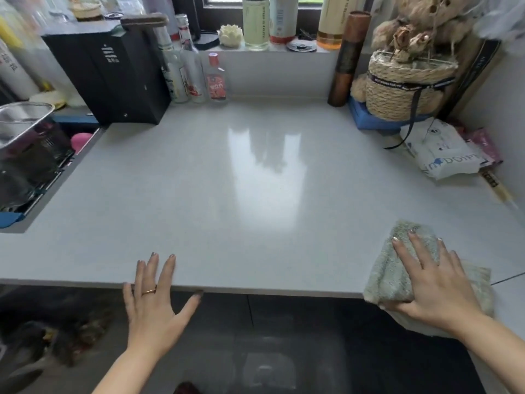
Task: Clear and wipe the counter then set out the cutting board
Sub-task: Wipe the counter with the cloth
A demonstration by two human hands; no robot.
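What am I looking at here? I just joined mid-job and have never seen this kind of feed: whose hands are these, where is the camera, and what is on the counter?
There is no machine: a person works with bare hands, and the single picture comes from a wide-angle camera on their head, looking forward and down.

The left hand, wearing a gold ring, rests flat and open on the front edge of the pale grey counter. The right hand presses flat on a folded grey-green cloth at the counter's front right; no closed grip.

The counter's middle is bare and shiny. Along the back stand a black box, clear glass bottles and a woven straw basket. A white plastic packet lies at the right. No cutting board shows.
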